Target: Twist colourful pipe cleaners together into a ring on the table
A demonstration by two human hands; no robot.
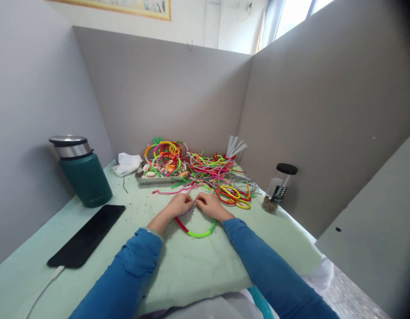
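Note:
A curved ring (pixel 201 235) of red, lime and green fuzzy sections lies on the pale green tabletop, its open side away from me. At its far end my left hand (pixel 180 204) pinches something small and purplish, too small to name. Close beside it, my right hand (pixel 210 205) has thumb and fingers pressed together, nearly touching the left fingertips. The ring's upper ends run under both hands, where they are hidden. Just beyond the hands lies a thin pink stem (pixel 172 192).
Behind stand a metal tray (pixel 161 180) with colourful rings and a heap of fuzzy stems (pixel 211 168). Scissors (pixel 240 195) lie right of it. A green flask (pixel 87 177) and black phone (pixel 87 237) are left, a clear jar (pixel 278 190) right. Grey partitions enclose the table.

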